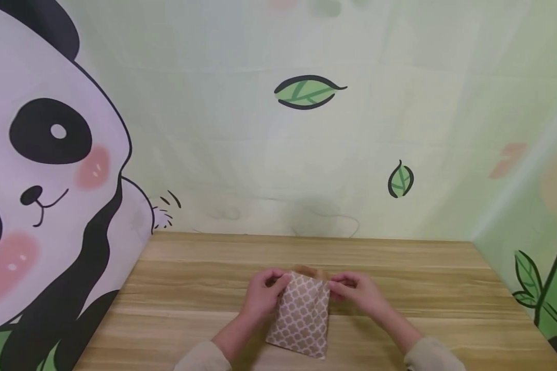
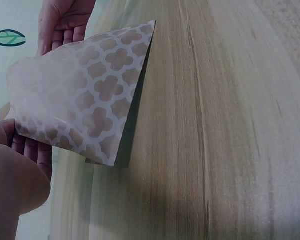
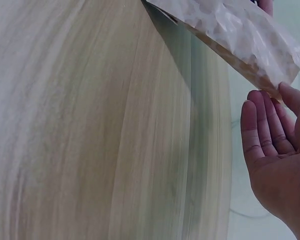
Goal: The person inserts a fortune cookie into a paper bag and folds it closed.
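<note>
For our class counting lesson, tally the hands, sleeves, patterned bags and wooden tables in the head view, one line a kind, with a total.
Hands: 2 (left hand, right hand)
Sleeves: 2 (left sleeve, right sleeve)
Patterned bag: 1
Wooden table: 1
Total: 6

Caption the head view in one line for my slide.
Left grip and right grip pinch a patterned bag by its top corners at a wooden table, a cartoon panda on the left.
</note>
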`<state>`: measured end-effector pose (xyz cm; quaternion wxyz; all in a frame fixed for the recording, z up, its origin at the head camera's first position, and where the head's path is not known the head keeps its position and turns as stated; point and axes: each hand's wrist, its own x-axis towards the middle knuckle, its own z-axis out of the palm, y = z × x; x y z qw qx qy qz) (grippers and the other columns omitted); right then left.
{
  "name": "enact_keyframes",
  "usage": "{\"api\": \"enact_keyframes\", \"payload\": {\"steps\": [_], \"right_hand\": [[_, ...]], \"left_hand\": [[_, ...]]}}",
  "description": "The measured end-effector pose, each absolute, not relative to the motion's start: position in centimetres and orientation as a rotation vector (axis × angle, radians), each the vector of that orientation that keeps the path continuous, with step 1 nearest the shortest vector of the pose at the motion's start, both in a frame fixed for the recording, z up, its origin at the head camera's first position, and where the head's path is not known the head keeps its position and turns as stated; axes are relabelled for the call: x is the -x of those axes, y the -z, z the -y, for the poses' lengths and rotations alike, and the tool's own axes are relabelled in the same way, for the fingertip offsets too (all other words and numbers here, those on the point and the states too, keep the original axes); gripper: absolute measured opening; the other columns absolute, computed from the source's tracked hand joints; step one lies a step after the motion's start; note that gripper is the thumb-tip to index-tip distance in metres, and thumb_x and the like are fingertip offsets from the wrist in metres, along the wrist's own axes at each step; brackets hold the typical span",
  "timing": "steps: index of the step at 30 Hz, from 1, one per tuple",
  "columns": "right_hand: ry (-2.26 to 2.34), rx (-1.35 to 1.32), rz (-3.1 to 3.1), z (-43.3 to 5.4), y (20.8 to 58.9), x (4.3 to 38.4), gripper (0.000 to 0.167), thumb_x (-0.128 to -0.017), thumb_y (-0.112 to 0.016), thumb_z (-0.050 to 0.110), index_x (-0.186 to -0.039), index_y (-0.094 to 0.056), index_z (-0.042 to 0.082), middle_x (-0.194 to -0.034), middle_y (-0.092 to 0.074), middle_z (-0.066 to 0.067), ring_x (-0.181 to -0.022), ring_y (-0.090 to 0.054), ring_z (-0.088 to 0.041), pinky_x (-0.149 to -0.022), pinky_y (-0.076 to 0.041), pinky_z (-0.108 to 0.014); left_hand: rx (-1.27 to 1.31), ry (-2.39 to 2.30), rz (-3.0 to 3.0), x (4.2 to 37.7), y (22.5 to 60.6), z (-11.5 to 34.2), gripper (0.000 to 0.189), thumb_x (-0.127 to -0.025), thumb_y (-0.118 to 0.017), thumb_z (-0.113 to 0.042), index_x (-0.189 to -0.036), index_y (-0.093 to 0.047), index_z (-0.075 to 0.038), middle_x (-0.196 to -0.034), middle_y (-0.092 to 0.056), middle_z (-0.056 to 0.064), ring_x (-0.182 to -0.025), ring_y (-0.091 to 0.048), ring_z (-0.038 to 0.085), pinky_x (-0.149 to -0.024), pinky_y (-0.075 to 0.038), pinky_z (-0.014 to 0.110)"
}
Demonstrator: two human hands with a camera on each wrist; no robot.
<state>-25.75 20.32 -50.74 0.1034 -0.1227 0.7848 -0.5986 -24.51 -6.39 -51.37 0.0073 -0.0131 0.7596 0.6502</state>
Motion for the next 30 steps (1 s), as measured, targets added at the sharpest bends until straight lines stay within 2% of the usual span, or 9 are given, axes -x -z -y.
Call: {"api": "enact_keyframes", "payload": {"steps": [9, 15, 19, 26, 30], "right_hand": [[1.764, 0.363, -2.344, -19.2, 50.7, 26.0, 0.023, -0.101, -0.071, 0.006, -0.112, -0.069, -0.013, -0.097, -0.076, -0.015, -0.087, -0.073, -0.028, -0.080, -0.066, -0.039], [1.765, 0.294, -2.391, -19.1, 50.8, 26.1, 0.018, -0.101, -0.071, 0.004, -0.110, -0.070, -0.011, -0.093, -0.076, -0.012, -0.083, -0.072, -0.022, -0.077, -0.065, -0.035], [1.782, 0.242, -2.395, -19.1, 50.8, 26.0, 0.017, -0.101, -0.071, 0.004, -0.108, -0.070, -0.011, -0.091, -0.076, -0.010, -0.082, -0.071, -0.021, -0.077, -0.064, -0.033], [1.758, 0.286, -2.451, -19.1, 50.8, 26.0, 0.012, -0.101, -0.070, 0.002, -0.104, -0.070, -0.010, -0.090, -0.075, -0.012, -0.081, -0.072, -0.024, -0.075, -0.065, -0.034], [1.723, 0.328, -2.514, -19.2, 50.9, 26.0, 0.011, -0.101, -0.071, 0.003, -0.103, -0.071, -0.008, -0.088, -0.075, -0.012, -0.080, -0.072, -0.026, -0.073, -0.064, -0.033]], "left_hand": [[0.056, -2.115, -2.306, 24.4, 51.7, 6.4, 0.016, -0.100, -0.075, -0.015, -0.105, -0.076, 0.000, -0.093, -0.067, 0.004, -0.084, -0.059, 0.015, -0.069, -0.053, 0.023], [0.056, -2.088, -2.309, 24.5, 51.8, 6.9, 0.015, -0.100, -0.074, -0.014, -0.107, -0.075, -0.001, -0.097, -0.070, 0.006, -0.088, -0.063, 0.016, -0.080, -0.061, 0.032], [0.061, -2.064, -2.330, 24.7, 51.9, 7.2, 0.015, -0.099, -0.075, -0.013, -0.107, -0.074, -0.001, -0.099, -0.071, 0.007, -0.089, -0.064, 0.017, -0.084, -0.062, 0.037], [0.040, -1.989, -2.374, 24.6, 52.1, 7.9, 0.014, -0.099, -0.075, -0.015, -0.105, -0.074, -0.002, -0.096, -0.070, 0.007, -0.086, -0.064, 0.017, -0.077, -0.060, 0.031], [-0.009, -1.979, -2.379, 24.5, 52.3, 8.2, 0.013, -0.100, -0.073, -0.010, -0.103, -0.072, 0.002, -0.093, -0.069, 0.008, -0.084, -0.065, 0.018, -0.076, -0.062, 0.033]]}}
